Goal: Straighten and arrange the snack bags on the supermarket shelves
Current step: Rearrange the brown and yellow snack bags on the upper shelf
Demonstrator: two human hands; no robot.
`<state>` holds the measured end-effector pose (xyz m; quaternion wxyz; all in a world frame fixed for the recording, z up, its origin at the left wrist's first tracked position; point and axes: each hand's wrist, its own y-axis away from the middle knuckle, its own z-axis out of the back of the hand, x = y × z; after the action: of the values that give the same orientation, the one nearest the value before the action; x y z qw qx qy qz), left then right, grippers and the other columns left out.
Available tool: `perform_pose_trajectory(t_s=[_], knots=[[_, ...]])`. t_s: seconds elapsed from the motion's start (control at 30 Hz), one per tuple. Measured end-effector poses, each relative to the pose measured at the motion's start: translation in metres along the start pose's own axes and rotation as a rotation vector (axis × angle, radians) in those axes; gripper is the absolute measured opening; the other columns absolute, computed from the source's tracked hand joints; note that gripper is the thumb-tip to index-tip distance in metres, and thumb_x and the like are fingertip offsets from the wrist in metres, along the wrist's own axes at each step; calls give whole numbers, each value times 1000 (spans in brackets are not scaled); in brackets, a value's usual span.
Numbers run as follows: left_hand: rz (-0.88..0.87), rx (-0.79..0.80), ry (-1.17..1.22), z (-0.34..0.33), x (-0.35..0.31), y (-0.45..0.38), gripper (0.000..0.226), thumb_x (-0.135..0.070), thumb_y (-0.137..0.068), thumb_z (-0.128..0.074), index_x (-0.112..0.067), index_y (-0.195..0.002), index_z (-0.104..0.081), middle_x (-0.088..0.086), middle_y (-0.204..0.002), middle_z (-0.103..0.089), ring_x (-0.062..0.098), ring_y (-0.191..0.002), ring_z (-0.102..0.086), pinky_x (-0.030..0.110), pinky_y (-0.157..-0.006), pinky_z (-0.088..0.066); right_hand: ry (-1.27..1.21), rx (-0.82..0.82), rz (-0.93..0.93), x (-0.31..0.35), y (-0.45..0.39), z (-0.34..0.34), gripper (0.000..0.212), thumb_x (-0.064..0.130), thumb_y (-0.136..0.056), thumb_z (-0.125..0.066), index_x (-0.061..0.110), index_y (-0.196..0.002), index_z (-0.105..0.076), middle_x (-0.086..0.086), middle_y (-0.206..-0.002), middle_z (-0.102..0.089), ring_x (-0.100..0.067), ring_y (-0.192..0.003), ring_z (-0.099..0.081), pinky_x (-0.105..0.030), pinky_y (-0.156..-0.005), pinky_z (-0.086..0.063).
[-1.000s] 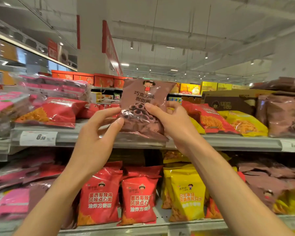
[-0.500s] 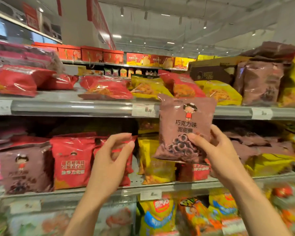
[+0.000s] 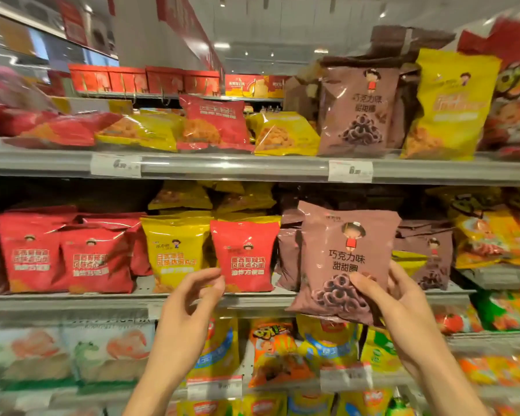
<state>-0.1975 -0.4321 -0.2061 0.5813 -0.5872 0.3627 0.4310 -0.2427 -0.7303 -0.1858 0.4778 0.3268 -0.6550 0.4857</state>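
Observation:
My right hand (image 3: 398, 307) grips a brown chocolate-ring snack bag (image 3: 342, 253) by its lower right corner, holding it upright in front of the middle shelf (image 3: 72, 304), before other brown bags (image 3: 433, 256). My left hand (image 3: 192, 298) hovers empty with fingers curled apart, just below a red snack bag (image 3: 246, 253) standing on that shelf. A yellow bag (image 3: 174, 250) and two more red bags (image 3: 63, 253) stand to the left. On the upper shelf (image 3: 222, 166) a matching brown bag (image 3: 360, 115) stands upright beside a yellow bag (image 3: 451, 106).
Red and yellow bags (image 3: 216, 124) lie tilted or flat along the upper shelf. The lower shelf holds colourful chip bags (image 3: 276, 352) and pale bags (image 3: 72, 352) at the left. Price tags (image 3: 350, 171) hang on the shelf rails. Mixed yellow-orange bags (image 3: 493, 235) crowd the right.
My right hand has carried the brown bag down from the upper shelf to the middle shelf level and to the right. My left hand let go of it and dropped lower.

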Motion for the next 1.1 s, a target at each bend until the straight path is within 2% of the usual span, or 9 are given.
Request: perform_pose_trajectory(t_s=[0.13,0.27,0.4,0.5,0.63,0.8,0.97,1.03,1.1], knots=[[24,16,-12,-44,-9,16,14,-44,-88,-73,-44,-102,-74,-8,-105,-77,13,-102,-72,49,-98,-55,-10,-25,-41,1,-2,53,48,46,-65,-82,40,-111,-69,5,-109,-78,-14,-98,-76,-19,-72,-59],[31,47,-30,-78,-20,13,21,-48,-84,-68,-46,-103,-74,-15,-109,-75,6,-106,-69,46,-99,-55,-5,-92,-85,0,-11,86,59,45,-59,-83,34,-115,-68,5,-106,-79,-16,-95,-77,-35,-82,-59],[-16,72,-12,-101,-32,-3,21,-48,-83,-69,-46,-103,-74,-18,-107,-75,1,-103,-69,34,-94,-53,33,-134,-65,12,-17,102,52,39,-64,-83,35,-114,-68,5,-105,-79,-15,-97,-76,-39,-88,-56],[-59,109,-1,-116,-40,-18,17,-40,-89,-70,-40,-105,-74,-20,-107,-75,-1,-103,-69,28,-90,-52,72,-144,-16,27,-22,112,44,42,-64,-82,42,-106,-70,8,-103,-79,-10,-95,-76,-34,-82,-55],[-142,161,-15,-133,-51,-38,17,-34,-93,-69,-38,-109,-71,-30,-105,-72,-13,-99,-65,13,-79,-50,97,-165,51,40,-33,127,54,44,-64,-83,38,-115,-68,6,-109,-78,-11,-101,-75,-35,-85,-54],[-230,207,-17,-156,-79,-57,13,-31,-95,-68,-35,-108,-71,-30,-103,-71,-12,-94,-67,0,-70,-46,123,-190,115,55,-51,153,54,47,-64,-89,50,-114,-67,9,-111,-78,-10,-101,-74,-35,-86,-54],[-362,177,-140,-199,-125,-87,17,-41,-96,-66,-38,-112,-67,-20,-105,-72,-6,-96,-66,16,-74,-52,134,-251,201,77,-80,182,39,43,-69,-80,47,-107,-70,9,-108,-78,-13,-98,-76,-28,-76,-60],[-432,163,-253,-228,-148,-100,27,-48,-96,-62,-38,-121,-63,-21,-114,-68,-6,-97,-63,26,-82,-53,136,-278,234,87,-94,197,38,41,-73,-80,43,-109,-70,8,-107,-78,-13,-95,-76,-21,-68,-60],[-520,152,-370,-261,-169,-113,43,-51,-96,-62,-31,-134,-57,-14,-125,-65,4,-106,-64,34,-92,-52,139,-292,262,97,-110,213,33,34,-81,-80,42,-111,-69,9,-107,-78,-13,-95,-76,-24,-70,-61]])
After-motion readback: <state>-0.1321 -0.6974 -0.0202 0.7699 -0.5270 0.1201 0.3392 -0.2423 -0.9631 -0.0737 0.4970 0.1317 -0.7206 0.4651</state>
